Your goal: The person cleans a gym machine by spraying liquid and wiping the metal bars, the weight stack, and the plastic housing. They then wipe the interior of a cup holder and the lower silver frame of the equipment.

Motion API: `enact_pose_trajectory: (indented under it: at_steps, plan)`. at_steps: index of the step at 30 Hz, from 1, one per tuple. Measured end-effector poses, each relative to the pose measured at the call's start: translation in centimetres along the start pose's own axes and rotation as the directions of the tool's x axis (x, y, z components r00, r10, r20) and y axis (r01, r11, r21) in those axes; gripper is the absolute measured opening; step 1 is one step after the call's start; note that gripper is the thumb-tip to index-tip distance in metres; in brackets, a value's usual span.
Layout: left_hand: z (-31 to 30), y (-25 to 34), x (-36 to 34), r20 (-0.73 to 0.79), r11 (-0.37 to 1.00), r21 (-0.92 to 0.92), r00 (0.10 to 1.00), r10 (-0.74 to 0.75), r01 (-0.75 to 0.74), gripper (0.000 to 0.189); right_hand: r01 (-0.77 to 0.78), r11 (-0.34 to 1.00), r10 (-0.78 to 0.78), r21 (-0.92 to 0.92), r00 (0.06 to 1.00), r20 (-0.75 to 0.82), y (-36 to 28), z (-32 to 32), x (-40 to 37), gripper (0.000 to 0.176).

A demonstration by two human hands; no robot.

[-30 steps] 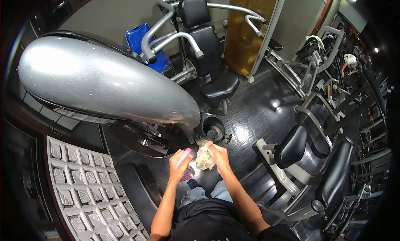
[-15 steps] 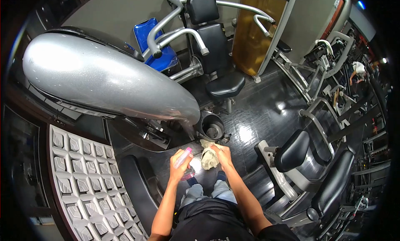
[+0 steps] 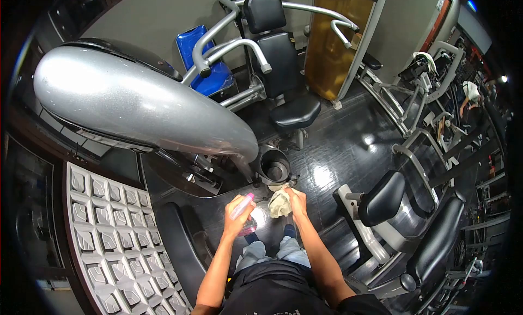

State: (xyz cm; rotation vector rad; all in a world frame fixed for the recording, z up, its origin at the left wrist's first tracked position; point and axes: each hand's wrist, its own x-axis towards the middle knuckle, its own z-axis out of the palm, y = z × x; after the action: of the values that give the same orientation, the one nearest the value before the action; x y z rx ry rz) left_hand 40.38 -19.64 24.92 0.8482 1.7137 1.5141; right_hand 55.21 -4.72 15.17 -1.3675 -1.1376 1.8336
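Note:
Wrapped round the neck of a spray bottle (image 3: pixel 250 225) with a pink and white top, my left hand (image 3: pixel 235 216) is closed in front of my legs. My right hand (image 3: pixel 295 199) grips a crumpled pale beige cloth (image 3: pixel 280 204), which hangs to the left of its fingers. The cloth is just below a round black cup-like part (image 3: pixel 274 167) at the lower end of the large silver machine body (image 3: pixel 147 105). The bottle and the cloth are apart.
Behind stands a machine with a black padded seat (image 3: pixel 295 112) and silver arms, beside a blue chair (image 3: pixel 210 78). Black pads (image 3: pixel 382 198) are at the right, a white patterned panel (image 3: pixel 117 239) at the left. Another person (image 3: pixel 470 94) is far right.
The cloth and my right hand have shifted slightly right, and the cloth looks more bunched. My left hand with the bottle has moved slightly right. The view has shifted a little.

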Motion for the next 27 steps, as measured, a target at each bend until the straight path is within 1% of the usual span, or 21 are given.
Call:
enact_pose_trajectory:
  at_steps: [2, 3, 5, 6, 7, 9, 10, 11, 13, 14, 15, 16, 17, 18, 19, 21, 22, 23, 25, 27]
  plan:
    - [0.3, -0.1, 0.1, -0.004, 1.000, -0.021, 1.000, -0.010, 0.010, 0.017, 0.022, 0.991, -0.028, -0.131, 0.999, -0.046, -1.6, 0.1, -1.1, 0.033]
    - [0.5, 0.1, 0.2, -0.003, 1.000, -0.022, 1.000, -0.007, 0.007, 0.017, 0.024, 0.991, -0.031, -0.131, 0.998, -0.047, -2.3, 0.4, -1.6, 0.033]
    - [0.8, 0.7, 0.0, 0.002, 0.999, -0.035, 1.000, -0.004, 0.004, 0.016, 0.134, 0.991, -0.133, 0.003, 0.988, -0.079, -3.3, 0.7, -2.7, 0.033]
    - [0.9, 0.7, 0.0, 0.003, 0.999, -0.035, 1.000, -0.005, 0.005, 0.016, 0.102, 0.994, -0.101, 0.023, 0.993, -0.067, -3.8, 0.7, -2.9, 0.034]
    - [1.0, 0.8, 0.0, 0.009, 1.000, -0.021, 1.000, 0.000, 0.000, 0.016, 0.102, 0.994, -0.100, 0.025, 0.993, -0.069, -3.5, 0.6, -2.8, 0.034]
    - [1.1, 0.7, 0.2, 0.019, 1.000, -0.008, 1.000, 0.012, -0.012, 0.015, -0.005, 1.000, 0.006, 0.017, 0.999, -0.033, -2.4, 0.4, -1.6, 0.026]
    - [1.2, 0.5, 0.2, 0.023, 1.000, -0.012, 1.000, 0.018, -0.017, 0.015, -0.074, 0.996, 0.075, 0.041, 0.997, -0.025, -0.8, 0.3, -0.5, 0.027]
    - [1.3, 0.3, 0.2, 0.027, 1.000, -0.017, 0.999, 0.022, -0.021, 0.015, -0.070, 0.997, 0.070, 0.012, 0.997, -0.023, 1.9, 0.0, 1.0, 0.028]
    - [1.5, 0.2, 0.2, 0.028, 1.000, -0.021, 0.999, 0.022, -0.021, 0.015, -0.279, 0.960, 0.278, 0.002, 0.958, -0.069, 2.2, -0.2, 0.4, 0.029]
    - [1.5, 0.2, 0.2, 0.025, 1.000, -0.023, 0.999, 0.021, -0.021, 0.015, -0.211, 0.971, 0.198, -0.112, 0.973, -0.118, 3.3, -0.4, 0.5, 0.032]
    - [1.5, 0.2, 0.4, 0.023, 0.999, -0.024, 0.999, 0.028, -0.028, 0.015, -0.204, 0.972, 0.191, -0.113, 0.975, -0.115, 3.0, -0.3, 0.2, 0.032]
    - [1.5, 0.2, 0.4, 0.017, 0.998, -0.048, 0.999, 0.036, -0.035, 0.015, -0.073, 0.974, 0.052, -0.215, 0.993, -0.103, 2.2, -0.3, -0.8, 0.033]
    - [1.4, 0.0, 0.1, 0.014, 0.997, -0.072, 0.999, 0.039, -0.037, 0.015, 0.053, 0.948, -0.082, -0.314, 0.993, -0.080, 1.5, -0.5, -2.0, 0.034]
    - [1.4, -0.2, 0.1, 0.016, 0.996, -0.075, 0.999, 0.038, -0.036, 0.015, 0.189, 0.890, -0.227, -0.414, 0.973, -0.043, -0.5, -0.6, -3.3, 0.036]
    - [1.4, -0.6, 0.2, 0.008, 0.997, -0.076, 1.000, 0.028, -0.027, 0.013, 0.189, 0.889, -0.230, -0.418, 0.972, -0.047, -2.0, -0.6, -4.0, 0.036]
    - [1.6, -0.8, 0.6, 0.009, 0.996, -0.084, 1.000, 0.024, -0.023, 0.011, 0.277, 0.830, -0.371, -0.484, 0.922, -0.108, -4.0, -0.5, -4.4, 0.033]
    - [1.7, -0.8, 0.6, 0.015, 0.996, -0.078, 0.999, 0.034, -0.033, 0.011, 0.185, 0.848, -0.266, -0.497, 0.959, -0.098, -3.9, -1.2, -3.1, 0.038]
    - [1.8, -0.9, 0.7, 0.021, 0.996, -0.072, 0.999, 0.046, -0.045, 0.011, 0.183, 0.847, -0.270, -0.499, 0.957, -0.108, -3.8, -1.5, -2.6, 0.038]
    - [2.2, -0.9, 1.0, 0.033, 0.995, -0.086, 0.998, 0.051, -0.048, 0.011, 0.105, 0.793, -0.218, -0.601, 0.969, -0.119, -3.6, -1.7, -1.8, 0.042]
    - [2.5, -1.0, 1.3, 0.053, 0.992, -0.124, 0.998, 0.038, -0.031, 0.011, 0.096, 0.813, -0.210, -0.574, 0.968, -0.135, -3.0, -1.7, -1.7, 0.046]
